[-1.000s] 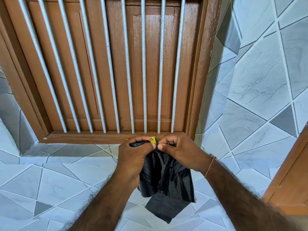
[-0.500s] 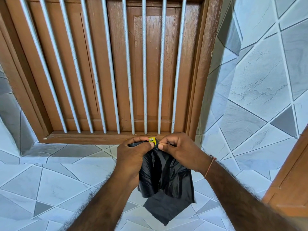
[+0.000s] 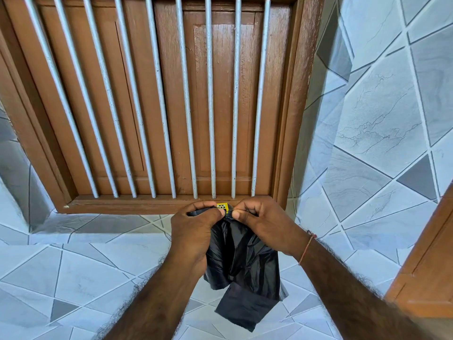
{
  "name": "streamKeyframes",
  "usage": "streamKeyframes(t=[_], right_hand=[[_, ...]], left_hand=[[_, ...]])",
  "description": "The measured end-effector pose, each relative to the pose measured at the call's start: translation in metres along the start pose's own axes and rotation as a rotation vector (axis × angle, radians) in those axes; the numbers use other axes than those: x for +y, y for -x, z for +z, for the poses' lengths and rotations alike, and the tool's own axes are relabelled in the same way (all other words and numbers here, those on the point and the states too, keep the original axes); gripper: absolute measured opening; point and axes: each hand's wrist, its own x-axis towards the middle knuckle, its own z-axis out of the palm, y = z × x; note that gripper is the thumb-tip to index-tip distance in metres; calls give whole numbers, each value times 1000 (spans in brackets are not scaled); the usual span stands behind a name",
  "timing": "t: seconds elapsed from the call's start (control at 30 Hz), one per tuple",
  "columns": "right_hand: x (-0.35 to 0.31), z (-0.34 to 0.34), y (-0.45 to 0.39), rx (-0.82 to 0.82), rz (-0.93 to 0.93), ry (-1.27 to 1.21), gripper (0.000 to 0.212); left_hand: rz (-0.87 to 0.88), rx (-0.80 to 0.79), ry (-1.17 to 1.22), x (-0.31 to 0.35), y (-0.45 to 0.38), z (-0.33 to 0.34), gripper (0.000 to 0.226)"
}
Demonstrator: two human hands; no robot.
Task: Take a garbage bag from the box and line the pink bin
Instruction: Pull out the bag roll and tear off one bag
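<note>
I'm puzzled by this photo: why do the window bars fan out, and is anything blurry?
Head view: the wide-angle lens splays the grey metal window bars; a glare patch sits on the brown wooden shutter; the crumpled black plastic garbage bag stays sharp; the orange wooden frame blurs.

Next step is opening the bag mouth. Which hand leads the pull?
Either; probably right. Both the left hand and right hand pinch the black bag's top edge side by side, so they likely pull apart together. The right is less buried in folds.
</note>
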Motion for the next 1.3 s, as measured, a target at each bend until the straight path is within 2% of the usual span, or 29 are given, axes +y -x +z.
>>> streamKeyframes(t=[0.2,0.4,0.6,0.73,0.87,0.97,1.1,1.3], right_hand=[[-3,2,1,6,11,-9,23],[4,-25,8,107,56,-10,26],[-17,-30,-3,29,37,15,20],[-17,-39,0,-136,173,64,35],[-15,-32,3,-258,210,316,50],[-12,-28,3,-298,218,444,37],[-9,-29,4,-328,219,419,18],[-11,-32,9,-343,230,366,17]], left_hand=[[17,17,29,-2,1,3,19],[-26,116,185,12,-30,-24,20],[-40,13,124,18,-34,-20,23],[-47,6,104,17,-39,-28,21],[-40,-27,61,17,-42,-33,18],[-31,-31,-7,17,-45,-34,22],[5,-31,-63,13,-46,-34,19],[-34,-11,7,9,-49,-36,19]])
